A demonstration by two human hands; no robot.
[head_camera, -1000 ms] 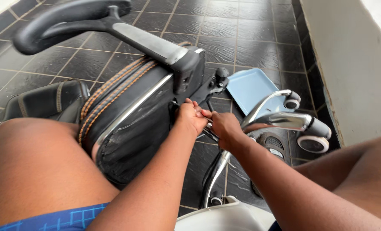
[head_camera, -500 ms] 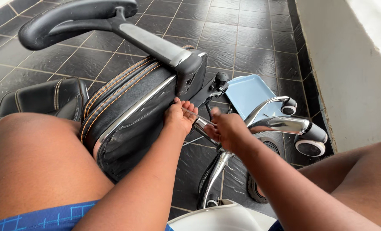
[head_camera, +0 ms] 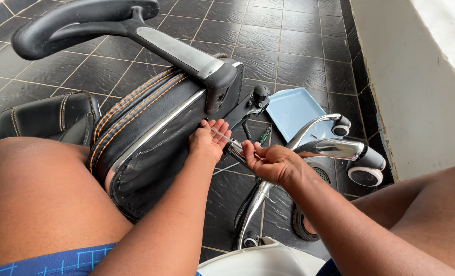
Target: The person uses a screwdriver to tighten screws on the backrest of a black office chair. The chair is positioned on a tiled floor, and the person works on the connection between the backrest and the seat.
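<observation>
- The right hand has its fingers curled tight around a thin metal rod, likely a screwdriver.
- The rod's tip points at the underside of the tipped office chair seat.
- The left hand rests on that seat, fingers loosely spread beside the tip, gripping nothing.
- Right of the seat: the chrome wheeled base and a pale blue tray.
- Risk, as a judgement: a slipping tip could jab the left fingers lying so close.

The overturned chair seat lies on the tiled floor, armrest above it. The left hand rests against the seat's underside; the right hand sits just right of it, before the chrome base. A tray lies behind the base, near the wall.
</observation>
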